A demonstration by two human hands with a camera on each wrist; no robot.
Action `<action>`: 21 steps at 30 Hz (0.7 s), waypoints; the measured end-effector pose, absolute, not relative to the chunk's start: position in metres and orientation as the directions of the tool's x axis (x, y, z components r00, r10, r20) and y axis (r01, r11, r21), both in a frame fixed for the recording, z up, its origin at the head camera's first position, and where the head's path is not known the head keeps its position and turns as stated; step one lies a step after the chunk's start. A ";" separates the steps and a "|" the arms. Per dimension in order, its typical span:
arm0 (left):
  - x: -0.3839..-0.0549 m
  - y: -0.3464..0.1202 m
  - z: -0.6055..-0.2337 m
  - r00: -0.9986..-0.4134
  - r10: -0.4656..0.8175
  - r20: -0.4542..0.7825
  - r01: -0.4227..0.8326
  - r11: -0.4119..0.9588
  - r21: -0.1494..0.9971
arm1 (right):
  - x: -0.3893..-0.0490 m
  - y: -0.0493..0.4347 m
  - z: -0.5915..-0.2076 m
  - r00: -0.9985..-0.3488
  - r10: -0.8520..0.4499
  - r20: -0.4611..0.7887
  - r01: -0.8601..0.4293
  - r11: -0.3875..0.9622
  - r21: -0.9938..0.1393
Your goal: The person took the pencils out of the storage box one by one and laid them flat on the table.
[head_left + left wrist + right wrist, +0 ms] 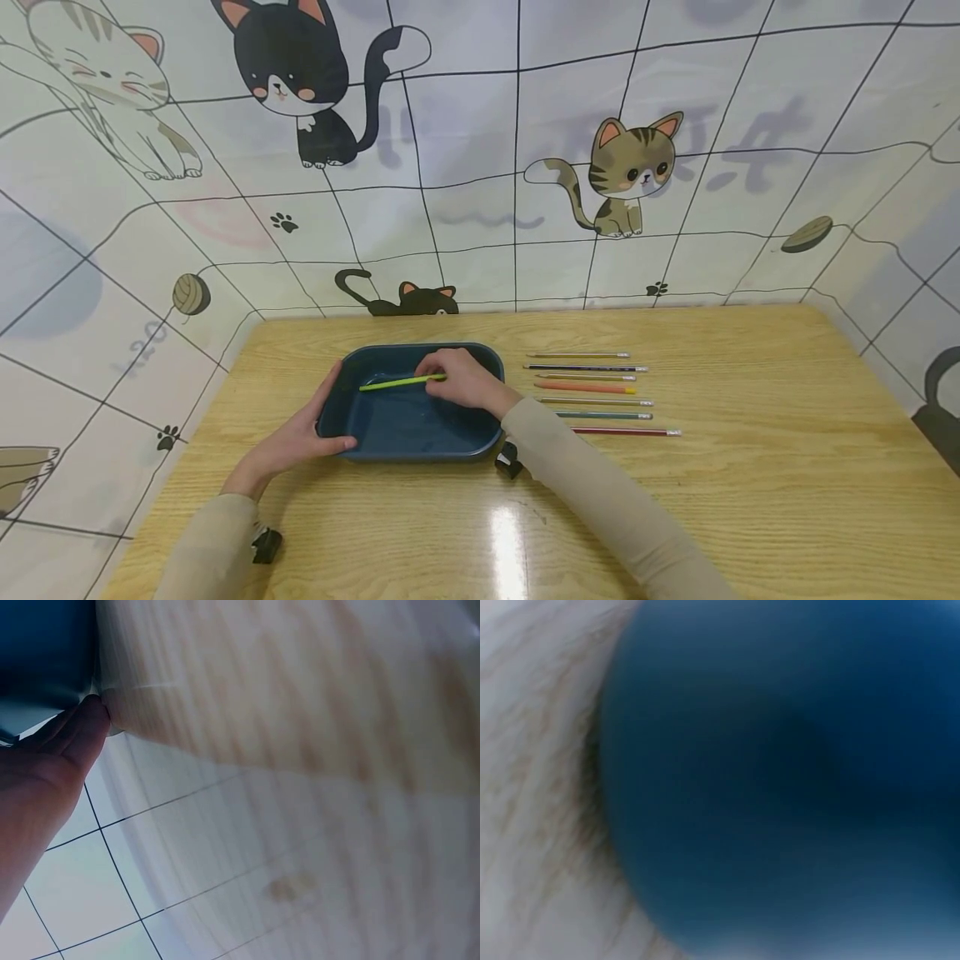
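Observation:
A dark blue rectangular tray point(405, 429) lies on the wooden table. Inside it, my right hand point(461, 379) pinches a lime-green pencil point(393, 384) near its right end; the pencil points left, over the tray's floor. My left hand point(300, 429) rests against the tray's left side with straight fingers, its thumb along the front left rim. In the left wrist view, fingertips point(91, 720) touch the tray's outer wall point(45, 660). The right wrist view holds only a blurred tray point(705, 787); the right hand is out of that view.
Right of the tray, several pencils lie in a row, among them a dark blue one point(585, 367), an orange one point(585, 387) and a dark red one point(630, 432). My right sleeve covers some of their left ends. A cat-patterned cloth point(480, 225) stands behind the table point(787, 433).

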State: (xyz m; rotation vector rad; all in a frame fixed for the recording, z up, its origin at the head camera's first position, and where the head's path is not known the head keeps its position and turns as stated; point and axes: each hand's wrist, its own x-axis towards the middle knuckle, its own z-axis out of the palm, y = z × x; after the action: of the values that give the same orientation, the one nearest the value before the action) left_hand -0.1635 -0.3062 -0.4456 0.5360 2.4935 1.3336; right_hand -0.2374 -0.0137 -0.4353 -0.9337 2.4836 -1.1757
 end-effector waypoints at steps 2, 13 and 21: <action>-0.164 -0.306 -0.445 -0.897 0.439 -0.054 0.199 0.510 0.837 | -0.237 -0.014 -0.434 -0.770 -0.635 0.056 -0.443 0.470 -0.763; -0.164 -0.307 -0.447 -0.895 0.444 -0.038 0.215 0.506 0.835 | -0.233 -0.007 -0.423 -0.772 -0.621 0.135 -0.474 0.421 -0.773; -0.164 -0.306 -0.448 -0.898 0.438 -0.032 0.226 0.523 0.822 | -0.229 0.003 -0.410 -0.751 -0.632 0.193 -0.529 0.399 -0.749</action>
State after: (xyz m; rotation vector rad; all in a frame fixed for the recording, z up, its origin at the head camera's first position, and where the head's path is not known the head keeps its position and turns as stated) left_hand -0.1637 -0.3059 -0.4485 0.5619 2.5294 1.3131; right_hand -0.2293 0.0029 -0.4099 -1.0519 2.5239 -1.2815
